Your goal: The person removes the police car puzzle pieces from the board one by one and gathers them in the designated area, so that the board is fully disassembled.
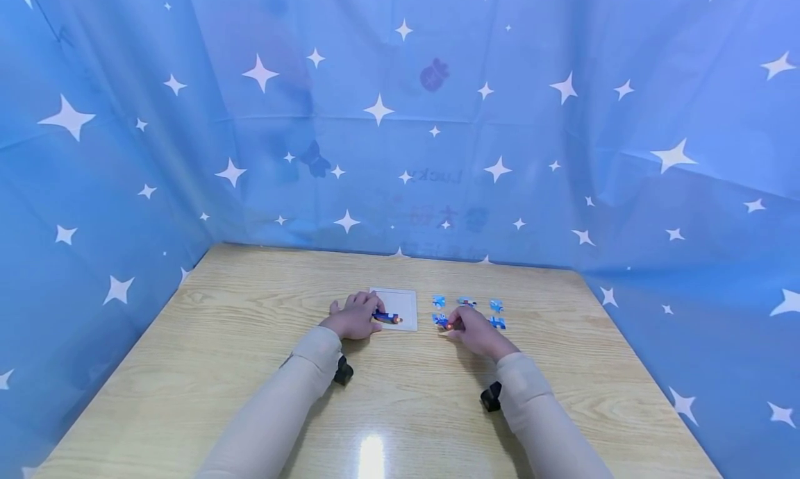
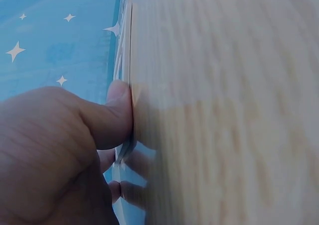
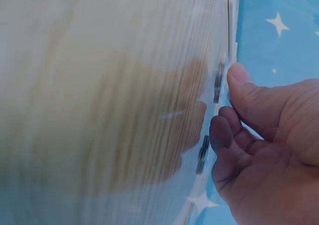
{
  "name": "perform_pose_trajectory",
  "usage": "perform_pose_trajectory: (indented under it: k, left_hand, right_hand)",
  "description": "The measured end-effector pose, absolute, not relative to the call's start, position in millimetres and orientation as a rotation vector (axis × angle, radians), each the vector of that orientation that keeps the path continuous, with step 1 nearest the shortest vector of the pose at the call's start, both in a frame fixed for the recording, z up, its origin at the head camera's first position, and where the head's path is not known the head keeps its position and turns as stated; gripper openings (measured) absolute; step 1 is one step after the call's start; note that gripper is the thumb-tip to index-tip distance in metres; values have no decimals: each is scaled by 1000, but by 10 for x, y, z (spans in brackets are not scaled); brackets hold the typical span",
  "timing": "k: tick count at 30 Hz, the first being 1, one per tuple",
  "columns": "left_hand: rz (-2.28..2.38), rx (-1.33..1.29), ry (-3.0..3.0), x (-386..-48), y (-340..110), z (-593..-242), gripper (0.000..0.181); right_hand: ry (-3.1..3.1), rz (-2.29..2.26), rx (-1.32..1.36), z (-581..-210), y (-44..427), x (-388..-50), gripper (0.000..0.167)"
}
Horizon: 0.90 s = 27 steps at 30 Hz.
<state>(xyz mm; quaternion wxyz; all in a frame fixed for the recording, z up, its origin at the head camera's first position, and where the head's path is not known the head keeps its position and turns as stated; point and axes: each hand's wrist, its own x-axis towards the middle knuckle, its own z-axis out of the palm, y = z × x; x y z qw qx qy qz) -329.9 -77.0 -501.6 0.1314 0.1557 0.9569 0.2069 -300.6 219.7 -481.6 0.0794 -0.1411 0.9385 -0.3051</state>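
Observation:
My left hand [image 1: 355,317] rests at the left side of a white square puzzle tray [image 1: 407,300], its thumb at the lower edge. In the tray's lower left part lies a joined, dark blue printed strip [image 1: 387,318] with an orange end, next to that thumb. My right hand [image 1: 478,332] is low over the loose jigsaw pieces [image 1: 439,300]. Thumb and forefinger pinch a small puzzle piece [image 1: 448,326] with an orange spot, mostly hidden by the fingers. In the right wrist view, dark pieces [image 3: 203,155] lie flat beside the fingers, with the forefinger out of sight.
Blue printed pieces [image 1: 467,301] lie in two rows right of the tray, among them pieces at the far right [image 1: 496,322]. A wooden table [image 1: 400,396] carries everything. Blue curtain [image 1: 400,153] with white stars hangs behind and at both sides.

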Motion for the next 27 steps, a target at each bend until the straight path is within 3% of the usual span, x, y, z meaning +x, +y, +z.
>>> perform_pose_trajectory:
  k: [27]
  left_hand:
    - [620, 456, 2791, -3313, -779, -5055, 22]
  right_hand:
    - [2776, -923, -445, -4827, 2424, -2969, 11]
